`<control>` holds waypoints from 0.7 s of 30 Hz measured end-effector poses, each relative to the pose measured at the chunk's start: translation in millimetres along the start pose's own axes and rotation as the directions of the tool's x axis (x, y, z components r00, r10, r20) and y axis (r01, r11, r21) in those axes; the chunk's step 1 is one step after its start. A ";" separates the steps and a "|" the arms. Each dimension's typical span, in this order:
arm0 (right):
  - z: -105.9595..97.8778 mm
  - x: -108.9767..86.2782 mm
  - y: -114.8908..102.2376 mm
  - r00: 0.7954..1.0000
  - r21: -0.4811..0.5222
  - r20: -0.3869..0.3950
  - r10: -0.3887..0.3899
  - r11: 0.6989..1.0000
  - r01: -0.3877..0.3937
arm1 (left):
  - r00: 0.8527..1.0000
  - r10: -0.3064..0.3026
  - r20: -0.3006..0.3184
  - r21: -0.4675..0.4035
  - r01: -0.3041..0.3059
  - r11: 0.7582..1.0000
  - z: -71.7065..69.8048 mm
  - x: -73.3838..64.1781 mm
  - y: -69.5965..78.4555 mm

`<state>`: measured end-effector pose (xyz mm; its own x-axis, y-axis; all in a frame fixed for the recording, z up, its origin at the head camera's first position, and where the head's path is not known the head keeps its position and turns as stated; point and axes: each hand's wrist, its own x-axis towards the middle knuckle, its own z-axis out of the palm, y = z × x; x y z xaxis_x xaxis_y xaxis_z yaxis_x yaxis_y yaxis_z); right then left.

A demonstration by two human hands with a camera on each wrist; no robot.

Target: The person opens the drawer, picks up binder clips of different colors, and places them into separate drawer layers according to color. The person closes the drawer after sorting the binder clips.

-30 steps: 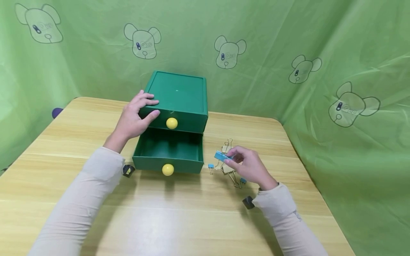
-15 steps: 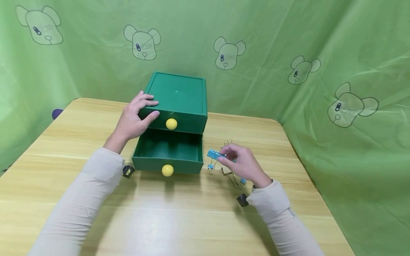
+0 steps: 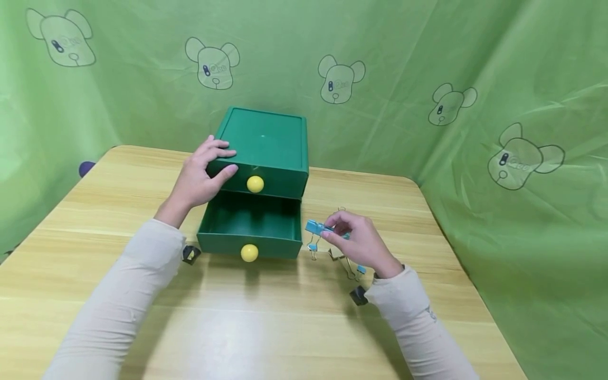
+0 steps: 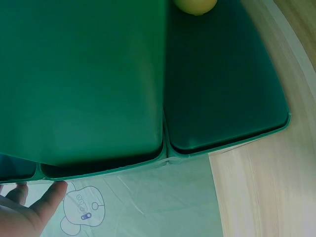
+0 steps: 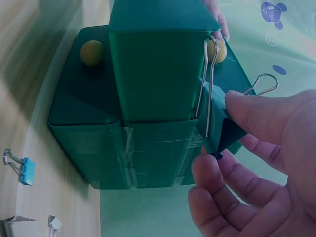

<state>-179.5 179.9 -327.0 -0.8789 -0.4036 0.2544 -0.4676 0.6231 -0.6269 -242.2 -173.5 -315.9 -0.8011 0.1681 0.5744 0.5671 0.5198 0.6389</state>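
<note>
A green drawer cabinet (image 3: 263, 138) with yellow knobs stands on the table. One drawer (image 3: 223, 244), below the top one, is pulled out, and the part of its inside that shows holds nothing. My left hand (image 3: 197, 177) rests on the cabinet's front left corner, fingers over the top and thumb on the front. To the right of that drawer, my right hand (image 3: 358, 240) pinches a large blue binder clip (image 3: 314, 227) between thumb and fingers, above the table. In the right wrist view the clip's wire handles stick out on both sides.
Under and around the right hand lie a small blue binder clip (image 3: 312, 247), another small blue one (image 3: 361, 269) and a cream binder clip (image 3: 335, 254). The hand partly hides this group. A green printed curtain (image 3: 380, 132) hangs behind and to the right of the wooden table (image 3: 266, 327).
The right hand has carried the blue binder clip a little left, closer to the pulled-out drawer, then nearly stopped. The left hand and the cabinet stay as they were.
</note>
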 end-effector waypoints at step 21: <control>-4.1 8.4 -9.4 0.998 0.021 -0.011 -0.066 0.998 0.066 | 1.000 0.008 0.000 0.001 -0.008 1.000 0.2 0.0 1.4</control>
<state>-182.9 173.3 -316.0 -0.8472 -0.4361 0.3034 -0.5225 0.5808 -0.6242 -241.5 -172.6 -315.1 -0.7963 0.1721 0.5799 0.5735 0.5196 0.6333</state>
